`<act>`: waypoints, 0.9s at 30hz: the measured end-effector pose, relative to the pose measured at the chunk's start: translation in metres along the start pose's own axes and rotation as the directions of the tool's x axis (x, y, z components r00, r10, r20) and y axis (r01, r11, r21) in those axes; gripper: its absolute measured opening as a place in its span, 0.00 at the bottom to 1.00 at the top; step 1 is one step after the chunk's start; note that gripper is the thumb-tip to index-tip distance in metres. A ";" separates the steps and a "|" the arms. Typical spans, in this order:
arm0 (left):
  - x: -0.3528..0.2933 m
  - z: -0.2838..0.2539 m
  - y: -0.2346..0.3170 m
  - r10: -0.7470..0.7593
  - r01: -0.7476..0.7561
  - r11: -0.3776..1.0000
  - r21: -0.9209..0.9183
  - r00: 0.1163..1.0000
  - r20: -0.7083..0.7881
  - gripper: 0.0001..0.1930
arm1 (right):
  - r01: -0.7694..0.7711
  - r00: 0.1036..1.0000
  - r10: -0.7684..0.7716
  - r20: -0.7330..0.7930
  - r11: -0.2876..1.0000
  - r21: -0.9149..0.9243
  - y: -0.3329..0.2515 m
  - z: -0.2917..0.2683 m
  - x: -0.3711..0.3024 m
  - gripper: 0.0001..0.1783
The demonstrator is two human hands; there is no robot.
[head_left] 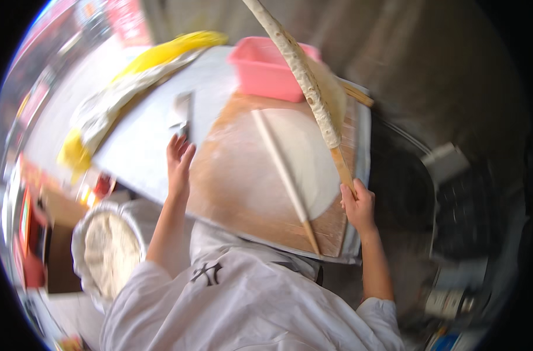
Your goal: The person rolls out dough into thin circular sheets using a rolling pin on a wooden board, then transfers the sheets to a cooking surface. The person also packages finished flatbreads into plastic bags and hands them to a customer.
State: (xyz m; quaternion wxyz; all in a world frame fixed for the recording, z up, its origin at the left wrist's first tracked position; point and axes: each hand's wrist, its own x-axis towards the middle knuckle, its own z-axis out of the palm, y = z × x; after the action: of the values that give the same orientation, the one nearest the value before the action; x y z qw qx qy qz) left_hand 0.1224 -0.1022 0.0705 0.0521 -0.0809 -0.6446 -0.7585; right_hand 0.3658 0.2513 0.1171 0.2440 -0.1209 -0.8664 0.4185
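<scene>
My right hand (359,205) is closed round the bare lower end of a wooden stick (341,167). A brown-spotted flatbread (295,64) wraps the stick above the grip, and a paler flap hangs off its right side. Stick and bread slant up to the left, over the board's far right part. Over the left side of the table my left hand (179,164) is raised, empty, with fingers apart. Just beyond it lies a blurred flat-bladed scraper (184,111). A round, thin dough sheet (313,158) lies on the floured wooden board (216,175), with a rolling pin (281,167) slanting across it.
A pink plastic basin (266,70) stands at the board's far edge. Yellow and white cloth or plastic (155,64) runs along the table's far left edge. A lined tub (79,257) of dough (111,251) is at my lower left. Dark equipment (465,199) sits at the right.
</scene>
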 end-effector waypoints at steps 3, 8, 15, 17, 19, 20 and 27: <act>-0.025 -0.113 0.037 -0.022 -0.033 0.976 -0.217 0.969 -0.246 0.42 | 0.097 0.901 -0.232 0.367 0.932 0.350 -0.079 0.097 0.003 0.11; -0.222 -0.275 0.108 -0.300 0.101 0.878 -0.467 0.878 -0.374 0.33 | -0.184 0.602 -0.197 0.774 0.909 0.375 -0.120 0.184 -0.047 0.20; -0.308 -0.255 0.057 -0.486 0.254 0.871 -0.421 0.569 -0.664 0.31 | 0.192 0.411 -0.310 0.858 0.949 0.251 -0.117 0.199 -0.051 0.29; -0.288 -0.270 0.069 -0.344 0.140 0.935 -0.326 0.585 -0.735 0.31 | 0.298 0.470 -0.433 0.769 0.898 0.324 -0.129 0.217 -0.044 0.30; -0.277 -0.301 0.090 -0.222 0.051 0.968 -0.244 0.620 -0.753 0.29 | 0.392 0.466 -0.470 0.750 0.869 0.302 -0.165 0.241 -0.036 0.30; -0.276 -0.320 0.099 -0.190 0.015 0.973 -0.229 0.610 -0.769 0.28 | 0.464 0.468 -0.506 0.724 0.838 0.285 -0.171 0.259 -0.039 0.30; -0.291 -0.407 0.028 -0.061 0.677 0.676 0.289 0.443 -0.894 0.35 | 0.604 0.552 -0.420 0.721 0.797 0.001 -0.132 0.298 -0.055 0.28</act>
State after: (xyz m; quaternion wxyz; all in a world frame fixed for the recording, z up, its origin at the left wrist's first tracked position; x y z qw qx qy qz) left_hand 0.3903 -0.5154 -0.0213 0.1932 0.4635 -0.7474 -0.4350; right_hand 0.2557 -0.0518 0.0455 -0.0011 0.2739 -0.9337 0.2305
